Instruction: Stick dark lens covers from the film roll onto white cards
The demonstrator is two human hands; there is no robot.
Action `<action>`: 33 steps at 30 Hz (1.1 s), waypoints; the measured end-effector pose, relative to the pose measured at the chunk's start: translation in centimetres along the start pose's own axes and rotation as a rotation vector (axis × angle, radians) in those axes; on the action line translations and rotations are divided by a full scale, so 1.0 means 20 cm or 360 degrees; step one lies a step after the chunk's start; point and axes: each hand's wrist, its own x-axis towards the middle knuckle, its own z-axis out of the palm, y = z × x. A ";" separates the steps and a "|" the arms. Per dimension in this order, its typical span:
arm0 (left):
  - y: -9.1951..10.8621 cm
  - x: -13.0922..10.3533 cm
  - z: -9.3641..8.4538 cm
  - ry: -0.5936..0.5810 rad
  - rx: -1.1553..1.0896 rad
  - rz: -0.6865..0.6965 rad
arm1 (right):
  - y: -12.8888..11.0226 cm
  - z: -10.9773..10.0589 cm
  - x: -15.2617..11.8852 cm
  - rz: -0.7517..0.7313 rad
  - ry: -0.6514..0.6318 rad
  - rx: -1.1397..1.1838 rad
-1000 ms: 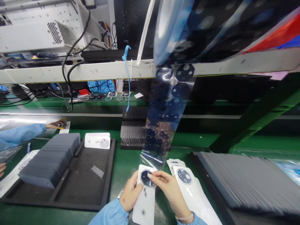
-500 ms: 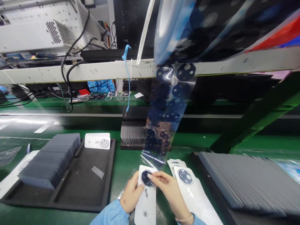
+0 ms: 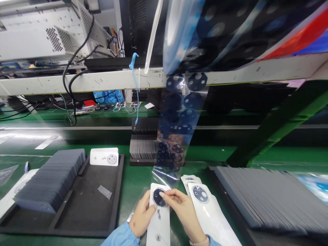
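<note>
My left hand (image 3: 140, 216) holds a white phone back cover (image 3: 159, 227) by its left side, thumb on the front face. Near the cover's top sits a dark eight-sided camera sticker (image 3: 159, 201) with round holes. My right hand (image 3: 185, 210) has thumb and forefinger closed together at the sticker's upper right; the fingertips partly hide it. Whether the sticker lies fully flat I cannot tell. Just behind the cover hangs the lower end of a clear strip (image 3: 176, 136) bearing rows of similar dark stickers. More white covers (image 3: 220, 222) lie overlapped to the right of my right hand.
A black tray (image 3: 89, 198) at left holds a row of grey sheets (image 3: 53, 179) and one white cover (image 3: 104, 157). At right stands another long row of grey sheets (image 3: 271, 198). A sticker roll (image 3: 220, 34) hangs overhead by a white beam (image 3: 107, 80). A green post (image 3: 271, 126) slants at right.
The whole view has shifted slightly. My left hand still holds the cover, and my right fingertips have moved very little over the sticker.
</note>
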 end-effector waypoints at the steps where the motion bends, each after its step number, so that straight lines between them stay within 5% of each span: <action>1: 0.01 0.00 0.00 -0.0001 0.0009 0.0008 | 0.01 0.00 0.00 -0.0012 -0.0008 -0.0009; 12: 0.00 0.00 0.01 0.0071 0.0047 -0.0055 | 0.02 0.02 0.00 -0.0073 -0.0040 -0.0153; 19: -0.02 0.01 0.03 0.0273 -0.0179 -0.0096 | 0.03 0.03 -0.03 -0.0639 0.0239 -0.0853; 26: 0.02 0.02 0.03 0.0339 -0.0539 -0.0145 | 0.12 0.10 -0.06 -0.0926 0.0427 -0.0913; 28: 0.01 0.01 0.02 0.0331 -0.0602 -0.0160 | 0.12 0.11 -0.07 -0.0889 0.0387 -0.0804; 33: -0.02 0.00 0.01 0.0372 -0.0545 -0.0215 | 0.07 0.09 -0.06 -0.0453 -0.0080 -0.0487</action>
